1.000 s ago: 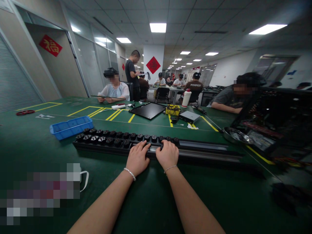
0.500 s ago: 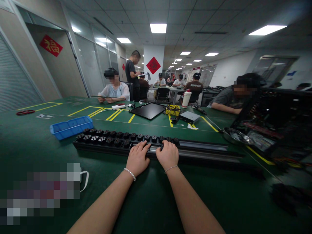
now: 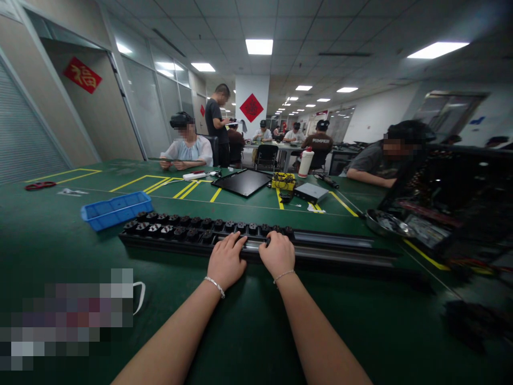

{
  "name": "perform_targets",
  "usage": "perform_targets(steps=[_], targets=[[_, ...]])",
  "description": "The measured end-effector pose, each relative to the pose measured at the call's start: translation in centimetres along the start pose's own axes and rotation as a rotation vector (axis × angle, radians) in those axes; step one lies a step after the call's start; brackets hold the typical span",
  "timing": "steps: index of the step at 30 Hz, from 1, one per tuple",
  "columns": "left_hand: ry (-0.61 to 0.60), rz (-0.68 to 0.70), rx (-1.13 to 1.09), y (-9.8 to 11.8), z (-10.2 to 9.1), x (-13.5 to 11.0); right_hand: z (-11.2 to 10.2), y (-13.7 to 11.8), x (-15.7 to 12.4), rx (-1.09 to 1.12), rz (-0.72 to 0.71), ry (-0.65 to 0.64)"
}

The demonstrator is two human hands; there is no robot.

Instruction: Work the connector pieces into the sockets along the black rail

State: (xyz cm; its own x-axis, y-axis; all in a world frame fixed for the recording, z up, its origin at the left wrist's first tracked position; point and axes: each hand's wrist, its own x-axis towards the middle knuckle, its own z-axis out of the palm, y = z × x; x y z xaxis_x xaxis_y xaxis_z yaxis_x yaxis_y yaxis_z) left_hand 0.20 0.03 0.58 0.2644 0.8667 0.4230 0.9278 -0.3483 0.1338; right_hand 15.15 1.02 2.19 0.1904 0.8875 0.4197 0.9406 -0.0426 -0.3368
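Two long black rails [image 3: 340,255] lie side by side across the table, shaped like power-strip housings. Square black socket modules [image 3: 180,232] sit in rows along their left part, a few with pale metal showing. My left hand [image 3: 227,263] rests with fingers spread over the near rail, just right of its last seated module. To its right, my right hand [image 3: 279,253] is curled at the open channel of the same rail. A small black socket module [image 3: 267,242] shows at its fingertips, mostly hidden by the hand.
A blue bin [image 3: 118,210] stands behind the rails at left. Beyond lie a black panel [image 3: 242,182], a yellow box of cables [image 3: 283,181] and a silver drive [image 3: 311,192]. A metal bowl [image 3: 388,224] and an open computer case [image 3: 452,198] stand right. Coworkers sit across the table.
My right hand has shifted very slightly to the right along the near rail, with the small black module at its fingertips. My left hand stays put.
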Motion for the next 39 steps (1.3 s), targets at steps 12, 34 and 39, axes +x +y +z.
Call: perform_targets(steps=[12, 34, 39], targets=[[0.013, 0.018, 0.004, -0.2, 0.2, -0.1, -0.3, 0.7, -0.6, -0.1, 0.113, 0.096], [0.043, 0.025, 0.012, -0.2, 0.3, -0.2, -0.1, 2.5, -2.3, 0.089, -0.196, 0.107], [0.044, 0.033, 0.014, -0.3, 0.4, -0.2, 0.0, 2.2, -2.1, 0.098, -0.132, 0.148]])
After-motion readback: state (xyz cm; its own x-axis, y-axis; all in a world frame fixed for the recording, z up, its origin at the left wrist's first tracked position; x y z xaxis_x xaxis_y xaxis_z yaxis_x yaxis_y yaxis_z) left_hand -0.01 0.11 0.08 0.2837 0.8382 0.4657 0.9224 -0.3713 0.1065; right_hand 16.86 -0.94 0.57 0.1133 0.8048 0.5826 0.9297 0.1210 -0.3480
